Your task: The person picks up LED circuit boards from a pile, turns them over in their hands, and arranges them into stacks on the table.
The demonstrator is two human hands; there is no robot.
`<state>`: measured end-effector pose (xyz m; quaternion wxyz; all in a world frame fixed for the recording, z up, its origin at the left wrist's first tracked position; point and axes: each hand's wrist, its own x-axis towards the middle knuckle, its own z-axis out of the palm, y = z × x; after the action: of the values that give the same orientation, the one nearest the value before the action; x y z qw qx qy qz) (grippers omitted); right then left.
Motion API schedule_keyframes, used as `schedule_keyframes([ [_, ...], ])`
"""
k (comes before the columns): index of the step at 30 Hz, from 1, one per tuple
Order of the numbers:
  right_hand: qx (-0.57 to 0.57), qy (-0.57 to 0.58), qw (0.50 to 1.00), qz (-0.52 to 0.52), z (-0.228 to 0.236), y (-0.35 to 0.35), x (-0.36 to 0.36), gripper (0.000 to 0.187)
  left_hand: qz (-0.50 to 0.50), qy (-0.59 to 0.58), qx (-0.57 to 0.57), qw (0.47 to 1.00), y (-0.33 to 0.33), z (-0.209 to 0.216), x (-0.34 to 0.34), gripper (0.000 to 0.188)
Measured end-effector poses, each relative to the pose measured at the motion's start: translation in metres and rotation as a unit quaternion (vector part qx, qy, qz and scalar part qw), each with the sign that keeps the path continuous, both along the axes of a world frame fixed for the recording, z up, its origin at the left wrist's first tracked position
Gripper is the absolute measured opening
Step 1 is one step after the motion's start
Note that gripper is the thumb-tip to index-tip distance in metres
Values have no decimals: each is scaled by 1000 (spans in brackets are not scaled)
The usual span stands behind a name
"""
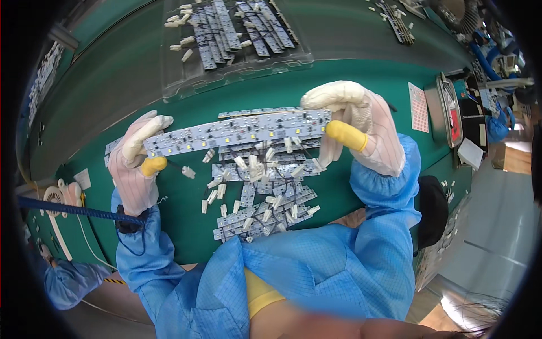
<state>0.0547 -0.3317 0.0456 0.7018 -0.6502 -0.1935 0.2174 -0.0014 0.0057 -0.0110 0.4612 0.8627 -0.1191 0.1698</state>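
A long white LED circuit board (237, 133) is held up level across the middle, dotted with small yellow LEDs and dark components. My left hand (134, 152), in a striped white glove with a yellow thumb cover, pinches its left end. At its right end my right hand (355, 124), gloved the same way, grips it between thumb and fingers. Beneath and nearer me lies a loose pile of similar boards (265, 212) with wires and white plug connectors (254, 166). Another board edge shows just behind the held one. A blue coiled cord (79, 208) runs to a dark band on my left wrist.
A clear plastic tray (237, 73) with several wired boards stands at the far side of the green mat. To the right are a pink-dotted sheet (418, 107) and a metal box (446, 110). A small white fan (55, 196) lies at left, near another person's blue sleeve (73, 282).
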Motion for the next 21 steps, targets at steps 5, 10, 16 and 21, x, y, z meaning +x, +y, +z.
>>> schedule_keyframes([
  [5, -20, -33, 999, -13, -7, 0, 6, 73, 4, -43, 40, 998, -3, 13, -5, 47],
  [10, -48, -34, 996, -62, -11, 9, 6, 68, -25, -59, -3, 998, -6, 15, -11, 57],
  [16, -72, -37, 996, -37, -19, 7, 13, 55, -44, -82, 34, 995, -4, 22, -15, 51],
  [21, -53, -16, 997, -48, -4, 14, -5, 80, 41, 29, -14, 999, -1, 13, -4, 46],
])
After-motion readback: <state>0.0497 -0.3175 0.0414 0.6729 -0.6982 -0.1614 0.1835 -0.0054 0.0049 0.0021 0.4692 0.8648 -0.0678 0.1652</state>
